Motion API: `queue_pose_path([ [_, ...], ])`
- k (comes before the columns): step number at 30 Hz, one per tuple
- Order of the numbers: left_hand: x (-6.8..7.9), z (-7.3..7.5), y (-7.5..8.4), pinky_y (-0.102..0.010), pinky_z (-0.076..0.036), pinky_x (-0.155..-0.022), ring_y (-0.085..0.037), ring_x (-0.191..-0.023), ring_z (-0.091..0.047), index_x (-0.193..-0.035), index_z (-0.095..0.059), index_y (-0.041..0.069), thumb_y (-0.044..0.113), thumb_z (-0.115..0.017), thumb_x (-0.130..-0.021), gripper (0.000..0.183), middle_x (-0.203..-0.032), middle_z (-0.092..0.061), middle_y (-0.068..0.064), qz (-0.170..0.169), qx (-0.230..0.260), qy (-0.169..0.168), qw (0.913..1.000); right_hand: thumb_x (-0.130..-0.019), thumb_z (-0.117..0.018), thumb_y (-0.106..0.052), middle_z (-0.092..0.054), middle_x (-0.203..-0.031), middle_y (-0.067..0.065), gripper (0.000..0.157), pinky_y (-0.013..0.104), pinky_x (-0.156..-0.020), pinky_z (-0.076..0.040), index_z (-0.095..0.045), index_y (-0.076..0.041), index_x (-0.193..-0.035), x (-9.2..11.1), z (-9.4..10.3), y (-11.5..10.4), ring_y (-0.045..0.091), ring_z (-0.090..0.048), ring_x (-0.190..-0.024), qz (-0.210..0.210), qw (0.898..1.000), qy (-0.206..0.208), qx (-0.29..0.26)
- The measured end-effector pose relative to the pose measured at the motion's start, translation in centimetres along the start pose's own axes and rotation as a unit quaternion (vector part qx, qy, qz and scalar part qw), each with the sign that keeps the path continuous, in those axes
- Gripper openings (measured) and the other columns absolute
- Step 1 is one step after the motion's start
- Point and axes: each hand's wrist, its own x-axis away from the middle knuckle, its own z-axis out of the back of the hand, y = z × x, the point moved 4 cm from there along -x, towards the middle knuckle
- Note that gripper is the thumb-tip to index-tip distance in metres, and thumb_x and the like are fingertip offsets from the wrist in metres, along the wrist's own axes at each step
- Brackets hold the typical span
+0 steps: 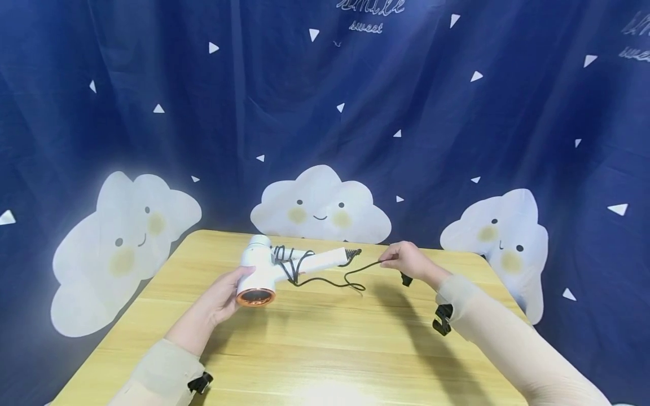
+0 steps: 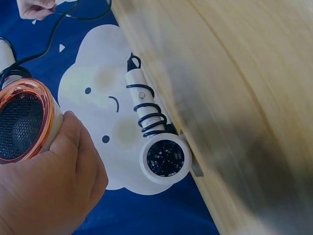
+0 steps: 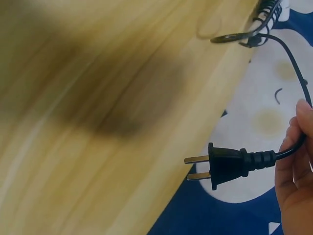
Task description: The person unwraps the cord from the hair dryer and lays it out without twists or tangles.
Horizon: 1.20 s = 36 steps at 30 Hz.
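My left hand (image 1: pixel 223 296) holds a white hair dryer (image 1: pixel 256 270) by its barrel, above the table's left part. The copper-coloured rim (image 2: pixel 46 105) and dark mesh of its end show close up in the left wrist view. My right hand (image 1: pixel 413 260) pinches the black power cord (image 1: pixel 373 265) near its end. In the right wrist view the two-pin plug (image 3: pixel 227 164) hangs free beside the fingers. Some of the cord loops loosely across the dryer's handle (image 1: pixel 317 261). A second white hair dryer (image 2: pixel 142 95) lies behind, black cord wound round its handle; the held one partly hides it in the head view.
The wooden table (image 1: pixel 315 338) spreads under both hands. Right behind its far edge hangs a dark blue curtain (image 1: pixel 284 101) with smiling clouds and small white triangles. A black clip-like wrist mount (image 1: pixel 443 320) sits on the right sleeve, another (image 1: pixel 200 383) on the left.
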Motion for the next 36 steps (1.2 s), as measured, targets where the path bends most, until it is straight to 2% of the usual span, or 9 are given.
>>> queue_pose_path([
  [9, 0.0, 0.2, 0.0, -0.03, -0.048, -0.088, -0.018, -0.095, -0.06, -0.138, -0.015, -0.009, 0.026, -0.047, -0.095, 0.064, -0.109, -0.051, -0.009, -0.002, 0.001, -0.006, 1.0, -0.079, -0.071, -0.013, -0.067, -0.085, -0.002, 0.004, 0.029, -0.066, -0.051, -0.073, -0.012, -0.083, 1.8, 0.3, 2.3, 0.014, -0.061, -0.079, -0.021, 0.999, -0.006, -0.033],
  [16, 0.0, 0.6, -0.1, -0.03, -0.049, -0.088, -0.017, -0.094, -0.06, -0.137, -0.017, -0.009, 0.025, -0.046, -0.095, 0.062, -0.107, -0.053, -0.008, -0.002, 0.004, 0.0, 1.0, -0.079, -0.072, -0.015, -0.067, -0.084, -0.002, 0.008, 0.029, -0.067, -0.051, -0.073, -0.008, -0.082, 3.0, 0.6, 4.0, 0.014, -0.061, -0.079, -0.048, 0.998, -0.007, -0.029],
  [24, 0.1, 0.8, -0.2, -0.031, -0.049, -0.087, -0.018, -0.092, -0.061, -0.137, -0.016, -0.009, 0.025, -0.047, -0.094, 0.063, -0.105, -0.054, -0.008, 0.002, 0.011, 0.003, 0.9999, -0.078, -0.072, -0.011, -0.068, -0.081, -0.003, 0.006, 0.029, -0.066, -0.05, -0.073, -0.007, -0.082, 3.8, 0.8, 5.6, 0.013, -0.061, -0.076, -0.049, 0.999, -0.006, -0.001],
  [31, 0.1, 1.1, -0.2, -0.03, -0.049, -0.087, -0.018, -0.093, -0.061, -0.136, -0.016, -0.009, 0.026, -0.046, -0.095, 0.061, -0.105, -0.054, -0.008, 0.001, 0.011, -0.003, 0.9999, -0.079, -0.072, -0.013, -0.068, -0.082, -0.001, 0.007, 0.034, -0.068, -0.05, -0.072, -0.007, -0.082, 4.3, 1.1, 5.9, 0.016, -0.061, -0.077, -0.055, 0.998, -0.012, 0.006],
  [36, 0.2, 1.2, -0.1, -0.03, -0.049, -0.087, -0.017, -0.094, -0.06, -0.136, -0.015, -0.009, 0.026, -0.047, -0.095, 0.063, -0.105, -0.053, -0.008, -0.001, 0.011, -0.002, 0.9999, -0.078, -0.072, -0.01, -0.068, -0.08, -0.002, 0.006, 0.031, -0.067, -0.051, -0.072, -0.007, -0.083, 4.7, 1.1, 6.6, 0.014, -0.061, -0.075, -0.051, 0.998, -0.014, 0.019],
])
